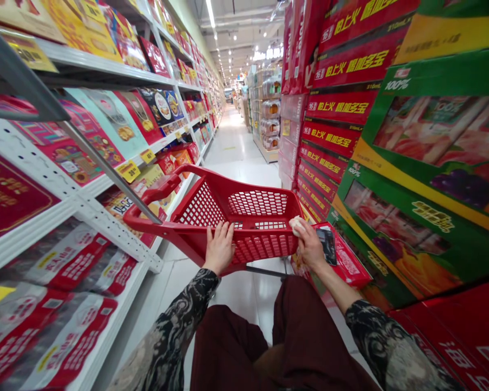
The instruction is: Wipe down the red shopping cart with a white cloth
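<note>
Maroon trousers (244, 347) nearest; left hand (219, 248) lies spread on the red basket (264, 247), right hand (309, 248) crowds phone (326, 245) and pale wad (296, 224) together, so either may slip.

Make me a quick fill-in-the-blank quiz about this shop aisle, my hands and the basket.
1. The left hand lies on the near wall of a ____ mesh basket.
2. The right hand holds a dark ____ beside the basket.
3. The green cartons with fruit pictures are stacked on the person's ____ side.
Missing words: red; phone; right.
</note>
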Action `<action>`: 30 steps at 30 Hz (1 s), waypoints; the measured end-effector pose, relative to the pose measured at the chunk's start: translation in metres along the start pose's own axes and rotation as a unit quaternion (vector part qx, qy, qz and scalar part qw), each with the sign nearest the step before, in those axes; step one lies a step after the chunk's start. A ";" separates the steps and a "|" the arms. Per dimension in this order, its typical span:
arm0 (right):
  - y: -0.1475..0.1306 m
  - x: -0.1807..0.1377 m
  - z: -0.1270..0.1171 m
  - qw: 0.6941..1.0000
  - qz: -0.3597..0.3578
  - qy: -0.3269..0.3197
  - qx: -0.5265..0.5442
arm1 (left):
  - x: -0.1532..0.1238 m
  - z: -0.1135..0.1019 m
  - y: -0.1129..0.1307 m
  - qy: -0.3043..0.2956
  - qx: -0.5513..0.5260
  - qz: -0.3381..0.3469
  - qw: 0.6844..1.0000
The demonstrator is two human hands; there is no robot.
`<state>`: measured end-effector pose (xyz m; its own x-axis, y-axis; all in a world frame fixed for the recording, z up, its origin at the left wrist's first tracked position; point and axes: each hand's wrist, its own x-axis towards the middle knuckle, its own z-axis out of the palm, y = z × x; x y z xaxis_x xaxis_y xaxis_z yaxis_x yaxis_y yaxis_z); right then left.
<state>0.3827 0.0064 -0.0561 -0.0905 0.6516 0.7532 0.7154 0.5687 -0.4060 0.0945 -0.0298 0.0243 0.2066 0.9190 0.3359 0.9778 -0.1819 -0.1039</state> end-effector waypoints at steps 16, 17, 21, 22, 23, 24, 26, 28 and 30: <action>-0.046 0.003 0.019 0.997 -0.040 -0.065 0.021 | 0.039 -0.008 0.105 -0.045 -0.192 0.050 0.979; -0.044 0.001 0.015 0.997 -0.034 -0.068 0.003 | 0.042 -0.005 0.112 -0.036 -0.194 0.042 0.979; -0.039 -0.003 0.006 0.995 0.016 -0.068 -0.066 | 0.048 0.005 0.127 0.014 -0.169 0.057 0.984; -0.039 -0.003 0.006 0.994 0.025 -0.070 -0.078 | 0.048 0.007 0.126 0.021 -0.163 0.069 0.984; -0.039 -0.004 0.007 0.993 0.029 -0.075 -0.089 | 0.047 0.009 0.122 0.025 -0.157 0.080 0.984; -0.039 -0.004 0.007 0.991 0.028 -0.082 -0.098 | 0.046 0.009 0.116 0.026 -0.151 0.091 0.984; -0.037 -0.006 0.008 0.989 0.013 -0.097 -0.110 | 0.042 0.008 0.095 0.024 -0.136 0.106 0.985; -0.035 -0.008 0.008 0.988 -0.004 -0.106 -0.115 | 0.035 0.005 0.068 0.023 -0.118 0.102 0.988; -0.034 -0.008 0.009 0.987 -0.010 -0.110 -0.116 | 0.027 0.001 0.040 0.027 -0.101 0.076 0.992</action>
<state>0.3525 -0.0141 -0.0532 -0.2359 0.7486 0.6196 0.8494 0.4686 -0.2427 0.1395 -0.0124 0.0285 0.3486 0.8563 0.3811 0.9209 -0.3887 0.0309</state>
